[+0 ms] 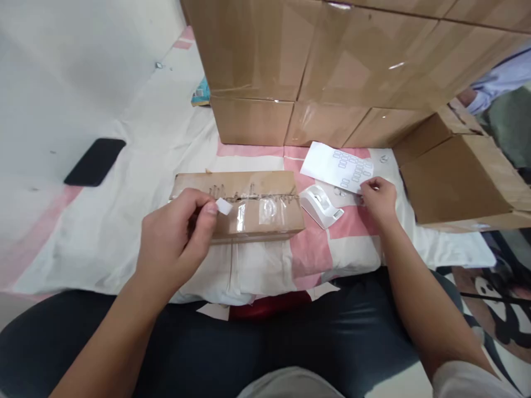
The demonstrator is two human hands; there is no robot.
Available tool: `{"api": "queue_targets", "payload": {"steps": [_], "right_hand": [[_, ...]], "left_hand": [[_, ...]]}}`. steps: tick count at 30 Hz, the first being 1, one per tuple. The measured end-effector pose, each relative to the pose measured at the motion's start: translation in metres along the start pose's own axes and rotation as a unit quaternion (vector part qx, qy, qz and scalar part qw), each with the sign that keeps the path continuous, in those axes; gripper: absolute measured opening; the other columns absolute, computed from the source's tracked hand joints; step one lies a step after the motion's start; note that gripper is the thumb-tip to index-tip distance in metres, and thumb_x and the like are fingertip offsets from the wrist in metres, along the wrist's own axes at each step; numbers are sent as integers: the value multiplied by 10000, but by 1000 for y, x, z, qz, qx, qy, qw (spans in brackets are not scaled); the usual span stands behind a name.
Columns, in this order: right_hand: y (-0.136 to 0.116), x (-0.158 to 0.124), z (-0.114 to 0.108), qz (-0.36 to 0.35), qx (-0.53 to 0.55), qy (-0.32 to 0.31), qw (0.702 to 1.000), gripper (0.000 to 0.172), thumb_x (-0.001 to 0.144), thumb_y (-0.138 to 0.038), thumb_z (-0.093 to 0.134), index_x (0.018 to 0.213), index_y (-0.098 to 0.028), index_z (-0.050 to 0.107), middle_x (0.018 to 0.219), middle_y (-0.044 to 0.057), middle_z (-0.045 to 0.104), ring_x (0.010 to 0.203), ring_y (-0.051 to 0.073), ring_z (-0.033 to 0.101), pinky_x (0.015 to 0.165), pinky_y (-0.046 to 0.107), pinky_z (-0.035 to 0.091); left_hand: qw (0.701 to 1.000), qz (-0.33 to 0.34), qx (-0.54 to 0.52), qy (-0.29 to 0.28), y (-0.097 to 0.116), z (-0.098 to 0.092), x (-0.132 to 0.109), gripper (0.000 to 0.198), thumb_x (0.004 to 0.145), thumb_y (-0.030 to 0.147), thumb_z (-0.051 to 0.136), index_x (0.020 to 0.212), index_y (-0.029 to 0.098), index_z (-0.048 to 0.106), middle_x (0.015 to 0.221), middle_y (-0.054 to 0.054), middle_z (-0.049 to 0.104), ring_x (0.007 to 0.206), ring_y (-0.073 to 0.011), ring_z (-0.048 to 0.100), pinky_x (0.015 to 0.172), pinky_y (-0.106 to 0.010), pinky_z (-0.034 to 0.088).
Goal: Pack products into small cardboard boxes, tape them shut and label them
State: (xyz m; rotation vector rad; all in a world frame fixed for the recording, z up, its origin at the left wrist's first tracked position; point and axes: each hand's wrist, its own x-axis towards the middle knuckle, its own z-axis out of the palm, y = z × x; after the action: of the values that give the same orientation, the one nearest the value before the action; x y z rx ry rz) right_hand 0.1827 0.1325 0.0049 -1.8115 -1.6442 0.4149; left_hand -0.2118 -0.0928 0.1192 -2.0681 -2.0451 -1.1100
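My left hand (pixel 178 235) pinches a small white piece of paper (pixel 224 206) between thumb and finger, above the left part of a taped cardboard box (pixel 269 213). My right hand (pixel 379 202) is closed, its fingertips at the lower right corner of a white sheet of paper (pixel 321 164) printed with small rectangles. Between box and right hand stands a white tape dispenser (pixel 321 207), touching or very near the box's right end. Crumpled bits of clear tape (pixel 340 192) lie beside the sheet.
Stacked cardboard boxes (pixel 257 121) form a wall at the back. An open cardboard box (pixel 452 177) stands at the right. A black phone (pixel 95 162) lies on the pink and white cloth (pixel 136 221) at left. Another person's sleeve (pixel 504 80) shows at upper right.
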Motion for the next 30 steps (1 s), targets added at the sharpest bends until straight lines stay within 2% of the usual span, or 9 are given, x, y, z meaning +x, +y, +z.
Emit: {"api": "queue_targets", "payload": {"steps": [5, 7, 10, 12, 15, 18, 24, 26, 30], "right_hand": [[-50, -34, -10, -157, 24, 95, 983, 206, 751, -190, 624, 938, -195, 711, 1241, 145, 552, 1067, 277, 587, 900, 445, 501], [-79, -76, -20, -248, 102, 30, 963, 153, 804, -182, 632, 929, -216, 713, 1183, 117, 594, 1004, 247, 606, 861, 421, 517], [-112, -143, -32, -349, 255, -196, 880, 177, 849, -169, 655, 1013, -227, 688, 946, 56, 657, 805, 180, 609, 707, 324, 526], [-122, -174, -33, -320, 331, -349, 816, 192, 875, -230, 676, 1064, -208, 659, 929, 37, 642, 693, 127, 565, 610, 263, 496], [-122, -189, -22, -215, 372, -503, 750, 162, 879, -320, 691, 873, -173, 624, 727, -37, 537, 585, 82, 459, 524, 211, 396], [-112, -180, -3, -101, 413, -574, 700, 215, 864, -301, 670, 742, -165, 558, 615, -70, 452, 559, 71, 418, 519, 203, 343], [-102, -169, 15, 63, 555, -674, 483, 151, 827, -272, 489, 806, -146, 570, 656, 13, 639, 422, 77, 501, 400, 198, 239], [-102, -171, 16, 92, 558, -676, 472, 246, 859, -347, 462, 795, -140, 579, 631, 22, 638, 389, 79, 497, 368, 194, 213], [-100, -171, 15, 112, 509, -675, 522, 153, 789, -255, 514, 667, -162, 519, 542, -25, 582, 362, 54, 454, 361, 174, 226]], "left_hand": [[999, 33, 4, -7, 9, 1, -5, 111, 968, 229, 519, 866, 239, 561, 701, 56, 622, 555, -91, 543, 527, -246, 397], [996, 77, -27, -39, 20, 3, -8, 115, 968, 196, 515, 867, 233, 555, 751, 44, 636, 610, -93, 570, 572, -236, 428], [977, 151, -92, -120, 45, 10, -15, 104, 950, 148, 532, 879, 218, 561, 744, 34, 622, 645, -102, 574, 621, -240, 448], [961, 191, -106, -167, 60, 19, -20, 98, 945, 141, 537, 879, 206, 570, 726, 25, 617, 647, -118, 561, 624, -266, 437], [948, 237, -74, -198, 72, 37, -25, 100, 946, 153, 540, 863, 198, 571, 709, 12, 617, 650, -141, 548, 626, -299, 413], [945, 251, -33, -205, 68, 55, -27, 98, 944, 153, 548, 862, 202, 567, 722, 0, 632, 666, -151, 569, 645, -302, 419], [922, 359, 67, -132, 54, 71, -29, 65, 900, 162, 644, 889, 183, 584, 655, -2, 626, 586, -154, 529, 581, -322, 341], [909, 399, 57, -110, 54, 71, -31, 82, 871, 146, 682, 913, 157, 612, 659, -21, 647, 585, -163, 533, 576, -330, 330], [895, 430, 33, -111, 57, 69, -32, 142, 814, 75, 720, 934, 111, 653, 681, -48, 677, 632, -174, 586, 608, -329, 378]]}}
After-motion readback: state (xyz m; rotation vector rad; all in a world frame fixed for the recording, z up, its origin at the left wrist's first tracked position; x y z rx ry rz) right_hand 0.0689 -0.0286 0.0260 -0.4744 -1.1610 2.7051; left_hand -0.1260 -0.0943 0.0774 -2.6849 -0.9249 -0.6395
